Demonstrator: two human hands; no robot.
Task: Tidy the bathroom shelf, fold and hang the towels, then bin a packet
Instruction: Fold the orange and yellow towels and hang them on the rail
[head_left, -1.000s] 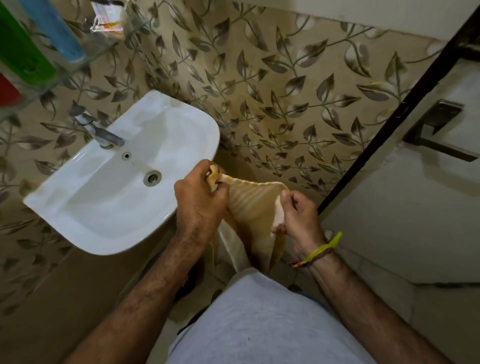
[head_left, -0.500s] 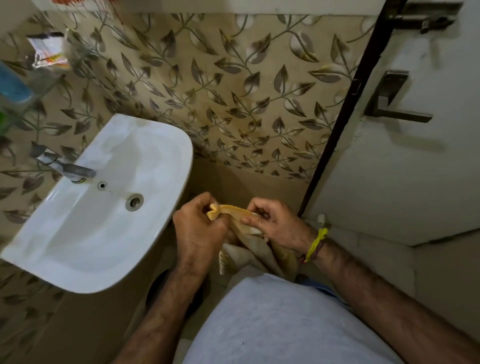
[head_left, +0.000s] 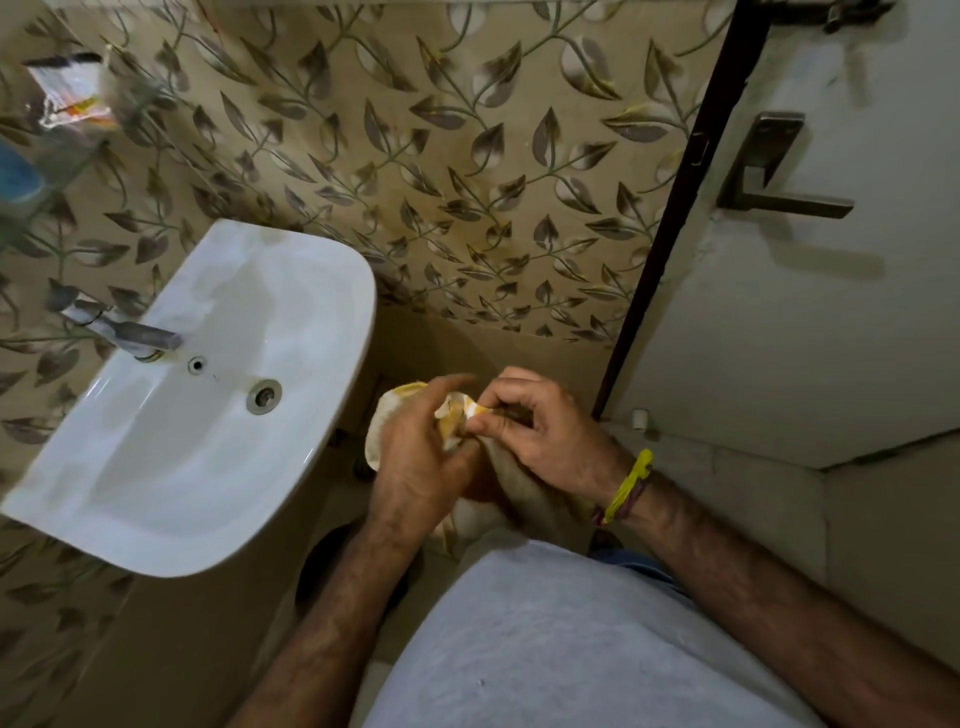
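Bathroom corner, leaf-patterned tile wall (head_left: 441, 171) behind, white door (head_left: 810, 322) at right with a dark frame edge (head_left: 670, 228).

Grip: both hands closed on one yellow-and-white towel (head_left: 457, 415), held in mid-air in front of the torso, low and right of the sink (head_left: 208, 415). Left hand (head_left: 415, 462) back-up toward the camera, fingers curled over the bunched cloth; a rounded fold sticks out past its knuckles on the sink side. Right hand (head_left: 545, 441) pinches a small corner between thumb and forefinger, remaining fingers curled in. The two hands are just beside each other, fingertips nearly meeting over the cloth. Rest of the towel hangs below the right palm toward the grey shirt (head_left: 571, 639).

Pose: both forearms come up from the bottom edge, converging; yellow wristband (head_left: 628, 483) on the right wrist.

Room: sink rim is near the left hand, not touching. Open floor gap between sink pedestal and door. Door handle (head_left: 779, 176) is well apart, above right.

Outward: tap (head_left: 130, 332) at the sink's back edge, drain (head_left: 264, 396) in the basin. Glass shelf (head_left: 78, 150) upper left carries a packet (head_left: 67, 93) and a blue item (head_left: 18, 176).

Hidden or unclear: the towel's lower end is covered by shirt and hands, its fold state cannot be told. Shelf is blurred and cut off at the left edge; packet print is unreadable. Dark round shape under the sink is not identifiable.
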